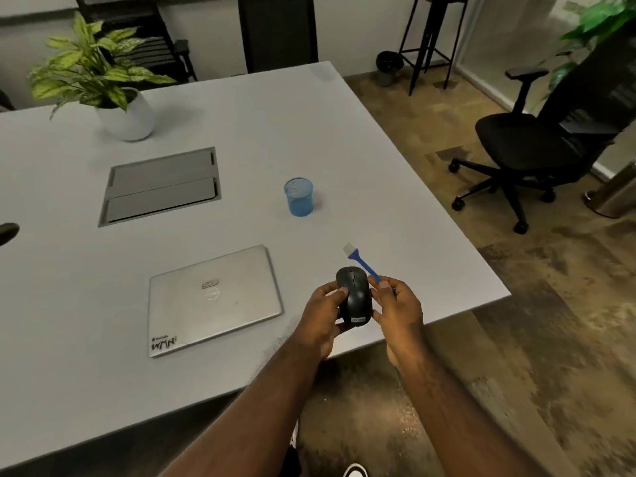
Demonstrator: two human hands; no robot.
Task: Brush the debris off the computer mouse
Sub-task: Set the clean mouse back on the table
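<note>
Left hand (325, 304) grips mouse (354, 296); right hand (395, 304) pinches brush (361, 261) (bristles away). We risk dropping the mouse.

The mouse (354, 297) is up off the table (241, 115), between the left hand (323, 311) and the right hand (399, 311). The brush (361, 261) sticks out behind the right hand. The laptop (213, 301) lies left of the hands. The cup (298, 196) stands behind them. The plant (99, 77) is far back on the left.
</note>
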